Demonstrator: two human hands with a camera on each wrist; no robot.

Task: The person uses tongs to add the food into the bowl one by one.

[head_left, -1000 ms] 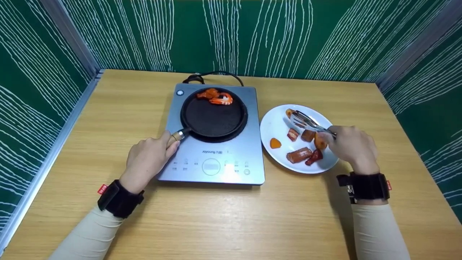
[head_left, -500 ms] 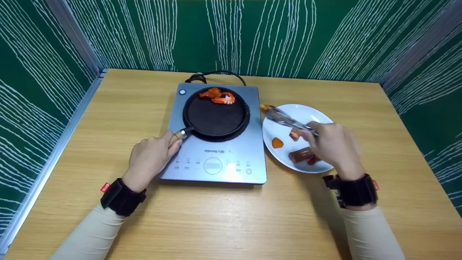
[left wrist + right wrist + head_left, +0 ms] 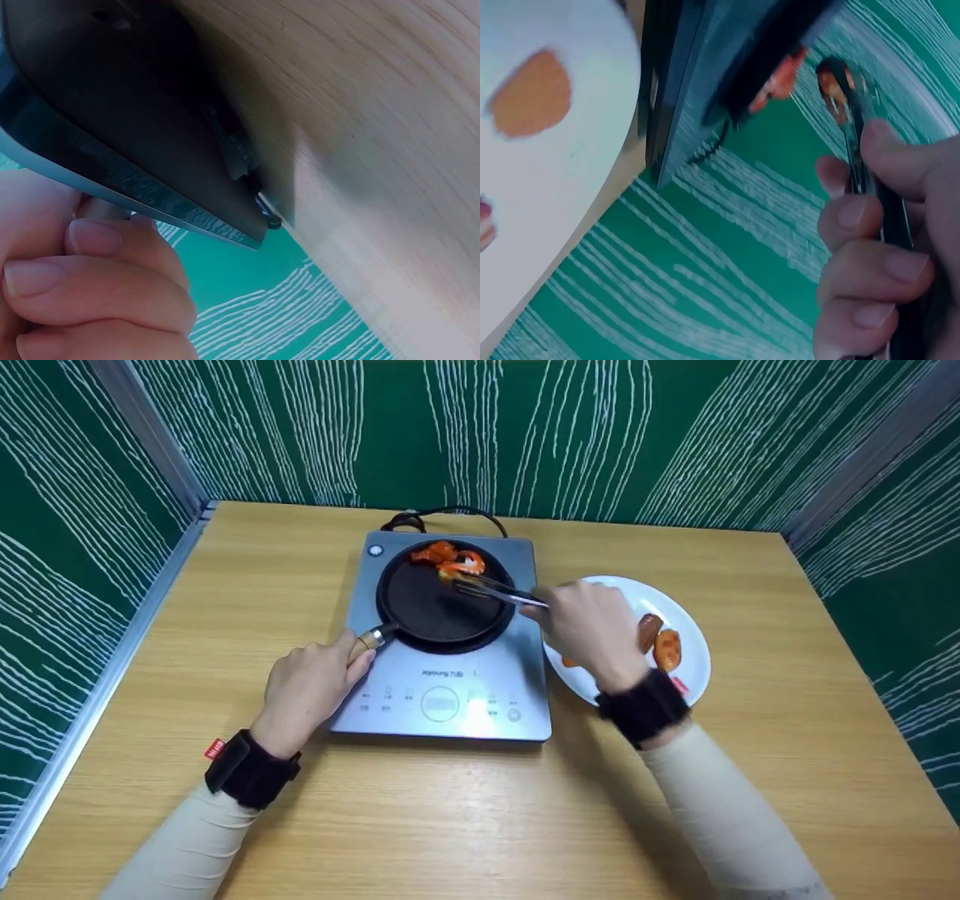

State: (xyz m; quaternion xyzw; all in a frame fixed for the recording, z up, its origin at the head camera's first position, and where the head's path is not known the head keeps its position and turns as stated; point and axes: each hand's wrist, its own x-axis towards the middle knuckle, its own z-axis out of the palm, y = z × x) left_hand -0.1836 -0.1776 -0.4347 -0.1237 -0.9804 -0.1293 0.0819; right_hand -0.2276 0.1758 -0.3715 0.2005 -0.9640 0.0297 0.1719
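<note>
My left hand [image 3: 307,686] grips the wooden handle [image 3: 363,646] of a round black frying pan [image 3: 442,619]. In the left wrist view its curled fingers [image 3: 112,292] show beside the cooker's edge. My right hand [image 3: 589,622] holds metal tongs [image 3: 501,592], which reach over the pan. Between the tong tips is a small orange-brown food piece [image 3: 834,86], close to a shrimp [image 3: 474,561]. A reddish-brown piece like a drumstick [image 3: 433,553] lies beside the shrimp at the pan's far edge. Whether the held piece touches the pan, I cannot tell.
The pan stands on a silver induction cooker [image 3: 397,679] with a black cord [image 3: 465,510] behind it. To its right is a white plate [image 3: 694,649] with several food pieces, among them an oval orange one [image 3: 667,650]. Green patterned panels [image 3: 405,435] enclose the wooden table [image 3: 450,825].
My right hand has carried the tongs and the food piece leftward from the plate to over the pan. My left hand keeps its grip on the pan handle.
</note>
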